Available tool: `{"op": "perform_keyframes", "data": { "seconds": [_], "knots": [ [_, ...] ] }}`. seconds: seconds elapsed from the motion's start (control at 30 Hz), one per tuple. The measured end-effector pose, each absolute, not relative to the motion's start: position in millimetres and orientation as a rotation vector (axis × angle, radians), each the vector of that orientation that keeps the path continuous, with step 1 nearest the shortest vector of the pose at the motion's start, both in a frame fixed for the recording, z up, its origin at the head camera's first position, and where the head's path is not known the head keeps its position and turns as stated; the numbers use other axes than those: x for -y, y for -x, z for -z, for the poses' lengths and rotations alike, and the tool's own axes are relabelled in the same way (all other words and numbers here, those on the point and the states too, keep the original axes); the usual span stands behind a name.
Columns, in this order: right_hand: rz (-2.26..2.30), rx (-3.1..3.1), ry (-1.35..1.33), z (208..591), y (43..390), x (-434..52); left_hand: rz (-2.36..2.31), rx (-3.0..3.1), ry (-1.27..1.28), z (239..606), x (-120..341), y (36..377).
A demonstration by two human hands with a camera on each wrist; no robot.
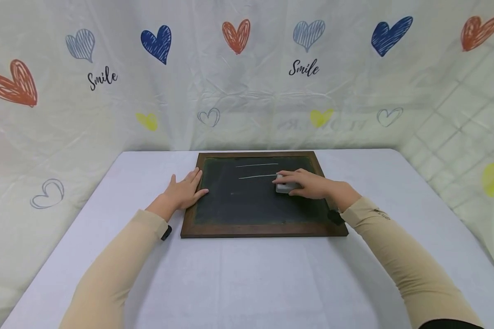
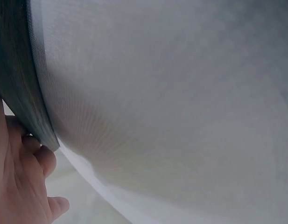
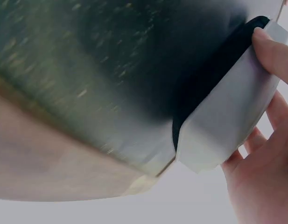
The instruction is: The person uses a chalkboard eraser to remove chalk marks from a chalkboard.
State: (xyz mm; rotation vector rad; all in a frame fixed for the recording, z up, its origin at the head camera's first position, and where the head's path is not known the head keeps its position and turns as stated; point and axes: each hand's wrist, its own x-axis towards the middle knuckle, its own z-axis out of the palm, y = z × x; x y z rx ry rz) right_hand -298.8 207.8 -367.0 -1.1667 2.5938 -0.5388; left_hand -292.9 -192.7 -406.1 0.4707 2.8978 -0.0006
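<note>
Right hand (image 1: 313, 184) gripping small grey block eraser (image 1: 285, 187), pressed on dark wood-framed rectangular chalkboard (image 1: 255, 201) beside lower white chalk line (image 1: 256, 176). Left hand (image 1: 185, 192) flat, fingers straight, resting on board's left frame.

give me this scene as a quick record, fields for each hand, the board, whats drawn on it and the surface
left hand: left hand rests flat, fingers straight, on the left frame edge of the chalkboard
right hand: right hand holds a grey eraser against the board, fingers curled over it
eraser: pale body, dark pad face down on the slate
board: dark slate in a brown wooden frame, lying flat
marks: two chalk lines near the top, eraser at the right end of the lower one
surface: table with a pale cloth
backdrop: heart-print sheet reading Smile
</note>
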Motion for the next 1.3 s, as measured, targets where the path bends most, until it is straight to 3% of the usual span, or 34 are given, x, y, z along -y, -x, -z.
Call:
{"op": "perform_keyframes", "data": {
  "seconds": [0.17,0.43,0.6,0.77,1.13,1.3],
  "knots": [
    [0.45,-2.577,1.212,364,303,-188,-0.001,-2.899,-0.477,404,192,292],
    [0.267,-2.488,1.295,367,303,-94,-0.014,-2.898,-0.481,414,195,289],
    [0.258,-2.473,1.334,368,301,-71,-0.011,-2.913,-0.492,419,196,289],
    [0.369,-2.466,1.358,366,303,-90,-0.009,-2.925,-0.483,412,194,291],
    [0.534,-2.483,1.197,361,305,-183,0.005,-2.922,-0.482,409,193,296],
    [0.485,-2.48,1.192,360,304,-188,0.002,-2.911,-0.489,410,194,294]
  ]
}}
